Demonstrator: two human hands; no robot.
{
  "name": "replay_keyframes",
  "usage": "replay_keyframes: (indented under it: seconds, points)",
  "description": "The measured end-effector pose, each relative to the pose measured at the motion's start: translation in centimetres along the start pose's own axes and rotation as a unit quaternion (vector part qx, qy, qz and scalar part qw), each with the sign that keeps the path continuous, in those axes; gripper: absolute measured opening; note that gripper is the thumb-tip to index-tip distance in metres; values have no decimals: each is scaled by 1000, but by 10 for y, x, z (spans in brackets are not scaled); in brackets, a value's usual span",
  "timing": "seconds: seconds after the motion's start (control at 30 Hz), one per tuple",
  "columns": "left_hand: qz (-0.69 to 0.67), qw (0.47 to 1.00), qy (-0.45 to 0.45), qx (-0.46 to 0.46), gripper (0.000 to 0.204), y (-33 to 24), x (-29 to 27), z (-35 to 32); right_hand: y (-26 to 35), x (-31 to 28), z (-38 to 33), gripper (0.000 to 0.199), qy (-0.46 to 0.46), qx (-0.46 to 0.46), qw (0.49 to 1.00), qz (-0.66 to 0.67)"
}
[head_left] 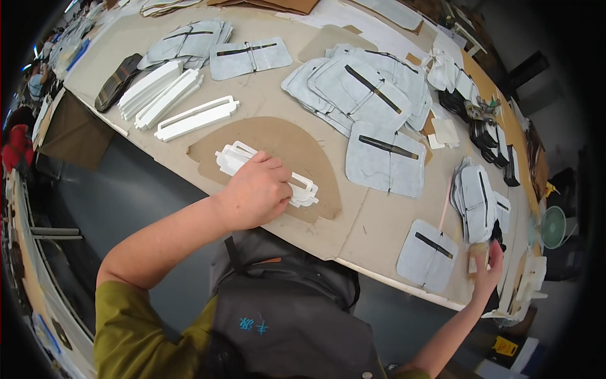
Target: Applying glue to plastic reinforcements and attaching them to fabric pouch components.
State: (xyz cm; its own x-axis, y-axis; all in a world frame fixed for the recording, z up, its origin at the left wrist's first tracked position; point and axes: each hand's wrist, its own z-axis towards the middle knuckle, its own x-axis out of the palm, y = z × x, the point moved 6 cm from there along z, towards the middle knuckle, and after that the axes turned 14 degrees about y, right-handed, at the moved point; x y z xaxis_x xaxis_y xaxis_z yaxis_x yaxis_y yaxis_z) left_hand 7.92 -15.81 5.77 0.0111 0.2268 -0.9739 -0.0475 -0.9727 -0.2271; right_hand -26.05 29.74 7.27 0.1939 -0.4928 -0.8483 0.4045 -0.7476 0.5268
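My left hand (260,191) is closed over a small stack of white slotted frames (232,159), pressing them on a brown curved board (322,167). Its fingers cover the middle of the stack, so only the two ends show. At the table's right edge, my right hand (489,268) has its thumb and fingers apart. Beside its thumb is a small beige piece (478,251), partly hidden. Just beyond its fingertips stands a bundle of pale grey panels (473,196) with dark strips. A single grey panel (424,256) with a black strip lies to its left.
More white slotted frames (197,118) lie up and left of the board, near a dark curved piece (118,82). Stacks of tied grey panels (360,88) cover the far middle. Black-and-white bundles (486,136) line the right side. The table's front edge (334,259) runs close to my body.
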Motion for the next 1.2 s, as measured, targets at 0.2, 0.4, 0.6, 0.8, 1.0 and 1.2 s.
replay_keyframes:
  seconds: [0.2,0.4,0.6,0.8,1.0,1.2]
  points:
    - [-85,995,-27,-40,9,17,2,-8,299,161,-61,22,363,-395,831,146]
    - [-165,976,-114,-83,8,25,-18,-24,365,238,-101,38,290,-458,840,8]
    - [-540,624,-565,21,13,161,-76,-156,381,238,-97,33,306,-469,827,-49]
    - [-385,643,-662,-22,14,140,-158,-211,386,247,-81,20,275,-479,833,13]
    - [-412,756,-507,-48,11,77,-164,-111,381,225,-74,20,180,-459,863,111]
    - [-411,899,-152,19,7,0,-157,12,312,108,-22,40,49,-328,886,326]
